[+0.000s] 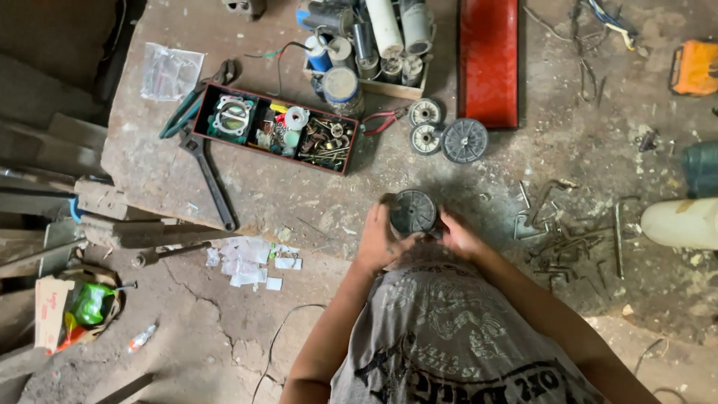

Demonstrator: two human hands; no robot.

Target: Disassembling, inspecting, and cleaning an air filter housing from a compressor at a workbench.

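Note:
Both hands hold one dark round slotted disc [413, 212], a small motor or fan part, just above the front edge of a dirty workbench [299, 198]. My left hand [380, 238] cups its left side with the fingers curled around the rim. My right hand [458, 233] grips its right side. Beyond the disc, three similar round parts lie on the bench: two small pale ones [425, 112] [425, 138] and a larger grey one [464, 141].
A red tray [271, 129] of screws and small parts sits at the back left, with a wrench [209, 176] and pliers [196, 101] beside it. A box of capacitors [370, 45], red-handled pliers [383, 120], a red panel [488, 60], bent metal pieces [568, 232] and a white cylinder [680, 223] surround the hands.

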